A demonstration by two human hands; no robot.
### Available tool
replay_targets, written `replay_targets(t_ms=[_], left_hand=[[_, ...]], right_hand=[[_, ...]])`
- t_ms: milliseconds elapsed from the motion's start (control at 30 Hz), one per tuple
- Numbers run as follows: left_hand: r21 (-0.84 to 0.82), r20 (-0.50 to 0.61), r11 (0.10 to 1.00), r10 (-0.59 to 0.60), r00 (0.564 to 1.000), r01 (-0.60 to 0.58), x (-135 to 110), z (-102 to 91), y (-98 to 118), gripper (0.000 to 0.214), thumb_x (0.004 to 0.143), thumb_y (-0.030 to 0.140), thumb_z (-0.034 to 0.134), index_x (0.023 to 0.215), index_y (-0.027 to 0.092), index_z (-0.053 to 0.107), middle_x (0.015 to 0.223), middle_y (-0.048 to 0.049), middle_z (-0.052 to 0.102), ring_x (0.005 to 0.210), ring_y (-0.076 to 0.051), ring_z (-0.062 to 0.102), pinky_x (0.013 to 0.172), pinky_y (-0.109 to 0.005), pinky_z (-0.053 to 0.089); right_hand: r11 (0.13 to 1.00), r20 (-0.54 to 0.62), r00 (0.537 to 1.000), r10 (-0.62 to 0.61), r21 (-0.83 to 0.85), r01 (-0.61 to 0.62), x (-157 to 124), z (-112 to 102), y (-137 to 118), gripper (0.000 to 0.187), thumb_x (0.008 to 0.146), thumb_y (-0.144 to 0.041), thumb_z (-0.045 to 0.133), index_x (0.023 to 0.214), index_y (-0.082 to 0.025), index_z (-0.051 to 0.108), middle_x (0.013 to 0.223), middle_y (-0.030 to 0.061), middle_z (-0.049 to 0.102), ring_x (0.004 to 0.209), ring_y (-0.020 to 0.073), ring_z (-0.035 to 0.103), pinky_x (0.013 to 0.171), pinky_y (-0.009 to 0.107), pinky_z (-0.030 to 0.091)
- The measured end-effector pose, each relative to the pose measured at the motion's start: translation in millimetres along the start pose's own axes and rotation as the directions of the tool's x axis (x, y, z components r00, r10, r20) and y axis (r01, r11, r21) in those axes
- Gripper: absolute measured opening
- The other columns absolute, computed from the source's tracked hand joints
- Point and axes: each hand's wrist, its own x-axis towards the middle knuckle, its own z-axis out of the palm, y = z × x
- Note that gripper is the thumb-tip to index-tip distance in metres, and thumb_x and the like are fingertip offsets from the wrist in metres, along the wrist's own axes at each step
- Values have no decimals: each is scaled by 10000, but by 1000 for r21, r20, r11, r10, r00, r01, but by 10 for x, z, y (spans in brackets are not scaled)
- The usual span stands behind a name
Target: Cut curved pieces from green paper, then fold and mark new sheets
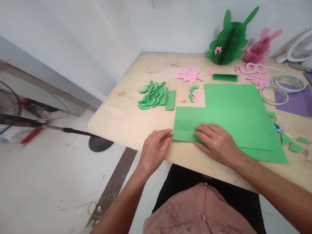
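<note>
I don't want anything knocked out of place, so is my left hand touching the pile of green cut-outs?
Apart. The head view plainly shows bare tabletop between your left hand and the pile of green cut-outs.

Your left hand (156, 148) was loosely curled (thumb short of the fingertips), while your right hand (216, 142) lay palm down.

You have unobstructed passage across the bare table (114, 120) left of your left hand (156, 149), as far as the green cut-outs (152, 96). Between those and the pink cut-outs (187, 75), the lane is narrow. On your right, tape rolls (302, 85) (two, overlapping) and loose green scraps (295, 147) obstruct. At the rear, the green paper figure (229, 40) and white fan (301, 47) stand upright.
</note>
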Motion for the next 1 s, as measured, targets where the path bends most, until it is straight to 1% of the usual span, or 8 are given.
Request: replay_targets(t_ms=[100,200,333,467,567,733,867,1000], left_hand=[[-100,63,988,-110,992,116,51,-22,28,285,814,250,545,1073,186,644,947,-40,699,803,-157,630,776,-310,506],[-243,165,937,-215,963,251,107,-44,40,353,749,249,597,1091,166,630,944,-48,676,688,-132,615,637,-276,505],[-447,271,792,-322,907,415,157,-74,78,511,691,274,674,1169,138,554,910,-47,626,580,-105,591,453,-215,433],[-553,357,665,-355,864,502,206,-78,102,554,680,226,714,1185,131,508,745,0,596,517,-86,566,411,-178,387],[-550,427,626,-359,830,553,277,-60,101,447,726,232,693,1124,130,518,684,6,593,472,-80,557,391,-169,370],[-441,500,651,-393,772,618,439,-29,112,139,797,233,627,873,143,551,591,25,553,434,-76,564,362,-149,328],[-378,539,665,-407,737,644,543,-33,109,211,799,240,638,656,136,522,526,14,541,415,-79,562,347,-150,300],[-339,553,669,-427,716,661,600,-52,91,203,791,235,653,653,121,557,559,-25,610,420,-77,560,352,-162,311]], right_hand=[[1000,-1,1000,-1,-1,1,3,-4,-1,203,873,-257,582,947,-93,677,1046,140,692,976,280,616,822,400,467],[1000,-5,1000,-4,-6,4,-1,0,3,204,875,-258,578,942,-93,678,1050,141,692,967,278,616,819,398,467],[1000,1,1000,1,-11,-1,-10,11,9,205,884,-265,565,946,-103,675,1059,136,690,970,273,612,812,396,464],[1000,10,1000,7,-7,-7,-19,16,5,199,890,-262,553,945,-112,672,1064,136,686,976,266,607,811,391,458],[1000,18,1000,12,-2,-12,-25,18,1,193,889,-259,554,946,-116,671,1067,143,682,985,265,603,815,391,452],[1000,13,1000,8,6,-8,-30,27,8,195,882,-259,564,943,-109,672,1061,152,680,981,270,602,808,396,452],[1000,11,1000,2,7,-2,-27,23,11,186,879,-253,567,943,-114,672,1060,149,682,978,274,607,804,403,458],[1000,9,1000,1,7,-1,-24,19,10,178,877,-252,569,946,-123,671,1061,147,683,975,275,612,799,411,464]])
